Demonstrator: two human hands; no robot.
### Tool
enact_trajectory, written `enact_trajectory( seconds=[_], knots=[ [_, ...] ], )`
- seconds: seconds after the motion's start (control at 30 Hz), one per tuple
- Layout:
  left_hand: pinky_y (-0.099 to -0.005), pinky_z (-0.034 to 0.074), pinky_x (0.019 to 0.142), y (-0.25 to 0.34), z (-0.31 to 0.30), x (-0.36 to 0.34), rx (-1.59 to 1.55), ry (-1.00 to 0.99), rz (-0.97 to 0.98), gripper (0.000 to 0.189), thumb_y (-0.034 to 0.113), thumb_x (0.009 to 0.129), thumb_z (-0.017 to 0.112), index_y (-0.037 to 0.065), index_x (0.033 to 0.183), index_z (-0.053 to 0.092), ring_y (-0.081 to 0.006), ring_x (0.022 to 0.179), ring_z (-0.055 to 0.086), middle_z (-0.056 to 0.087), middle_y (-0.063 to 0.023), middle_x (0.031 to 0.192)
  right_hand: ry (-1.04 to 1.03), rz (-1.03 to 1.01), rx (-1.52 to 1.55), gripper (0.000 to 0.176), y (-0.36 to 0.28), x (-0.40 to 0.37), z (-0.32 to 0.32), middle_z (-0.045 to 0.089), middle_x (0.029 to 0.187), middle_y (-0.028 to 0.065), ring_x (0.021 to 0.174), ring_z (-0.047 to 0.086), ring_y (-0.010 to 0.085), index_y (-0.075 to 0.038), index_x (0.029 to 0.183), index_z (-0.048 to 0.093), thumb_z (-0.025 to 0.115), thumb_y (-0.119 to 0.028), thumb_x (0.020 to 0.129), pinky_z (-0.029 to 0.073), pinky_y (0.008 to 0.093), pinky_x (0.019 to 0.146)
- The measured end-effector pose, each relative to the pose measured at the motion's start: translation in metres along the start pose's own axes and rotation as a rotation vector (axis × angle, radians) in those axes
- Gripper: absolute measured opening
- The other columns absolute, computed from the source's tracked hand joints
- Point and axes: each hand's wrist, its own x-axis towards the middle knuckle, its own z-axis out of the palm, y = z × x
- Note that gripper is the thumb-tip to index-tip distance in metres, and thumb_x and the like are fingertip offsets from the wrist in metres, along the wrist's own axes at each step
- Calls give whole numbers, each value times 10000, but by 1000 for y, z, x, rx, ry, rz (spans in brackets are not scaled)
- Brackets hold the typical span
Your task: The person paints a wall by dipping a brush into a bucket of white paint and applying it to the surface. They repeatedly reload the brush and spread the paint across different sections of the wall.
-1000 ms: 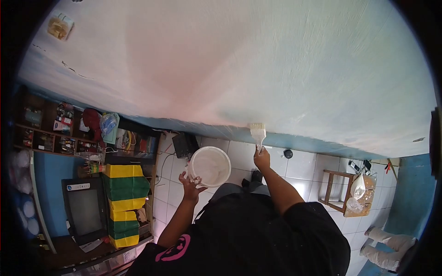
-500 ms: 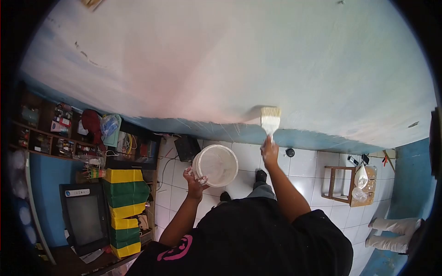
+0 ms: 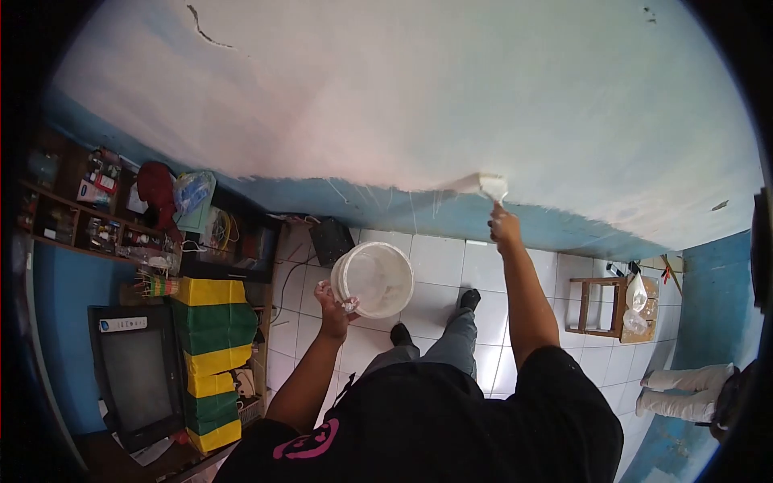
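Note:
My right hand (image 3: 506, 226) is closed round the handle of a wide paintbrush (image 3: 492, 186), its bristles against the wall (image 3: 386, 97). The wall is whitish above and blue below, with white drips running down over the blue near the border. My left hand (image 3: 335, 308), spotted with white paint, grips the rim and side of a white bucket (image 3: 373, 279). Whitish paint coats the inside of the bucket, which is held above the tiled floor.
Left of me are shelves (image 3: 80, 205) with bottles, a TV set (image 3: 138, 374) and a yellow and green cloth (image 3: 213, 326). A black box (image 3: 332, 241) stands by the wall. At right are a wooden stool (image 3: 616, 306) with plastic bags and another person's legs (image 3: 684, 390).
The paintbrush has moved slightly right along the wall and now tilts, its bristles pointing leftward. My view has shifted, and my feet stand farther apart. The bucket stays in my left hand.

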Motion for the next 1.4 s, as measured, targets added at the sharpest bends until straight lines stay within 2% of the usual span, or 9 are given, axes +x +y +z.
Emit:
enact_trajectory(
  seconds=[0.23,0.4,0.5,0.63,0.83,0.97,1.03,1.17,1.4],
  knots=[
    [-479,488,797,7,-20,1,-71,2,-89,755,184,769,571,206,1286,21,-275,1134,436,277,-99,1316,310,-226,333,486,13,13,-23,466,568,17,431,415,123,-19,805,554,482,-495,873,334,279,376],
    [-483,488,787,-4,-24,16,-33,-18,-94,760,190,766,580,223,1285,26,-288,1153,412,271,-90,1319,141,381,-384,413,140,73,-25,404,482,46,362,371,196,-37,923,593,469,-430,890,335,371,370],
    [-485,487,782,2,-10,17,-5,-20,-77,746,178,765,582,226,1277,41,-285,1158,397,258,-80,1326,165,-431,-1419,401,233,97,-51,416,487,45,350,345,208,-34,986,619,475,-396,890,339,388,381],
    [-478,478,783,3,5,22,-34,1,-97,726,145,760,578,228,1264,61,-276,1159,385,242,-68,1343,175,104,-266,404,86,56,-27,387,501,-24,368,345,138,-24,909,622,465,-397,901,326,322,373],
    [-442,473,756,-2,25,35,-73,-3,-93,729,122,745,573,236,1263,73,-269,1147,390,233,-51,1361,328,-241,437,428,-48,-55,-31,378,533,-51,449,298,20,-144,567,382,488,-381,907,212,201,404],
    [-467,513,745,-12,52,49,85,41,-102,796,231,713,629,242,1265,55,-296,1126,447,316,-117,1314,275,-638,-4,436,49,27,-43,415,527,-12,453,340,77,-80,593,449,442,-358,928,248,276,412],
    [-463,511,743,-13,64,53,-3,32,-145,782,222,728,623,238,1266,56,-294,1130,441,307,-118,1322,179,-335,-470,502,102,60,-42,511,563,171,508,502,264,19,650,508,417,-396,917,371,408,483],
    [-478,500,755,-2,97,56,36,37,-86,745,188,757,604,226,1268,63,-296,1145,425,293,-119,1333,-252,-87,-1116,241,217,95,-67,584,635,82,481,549,170,-54,894,557,453,-272,896,388,347,391],
    [-519,484,783,0,121,43,-97,147,-41,722,165,767,601,229,1261,78,-300,1179,388,274,-107,1343,-304,558,342,267,1,48,-46,413,538,-40,378,347,63,-131,809,493,490,-382,898,273,211,361]
  ],
)
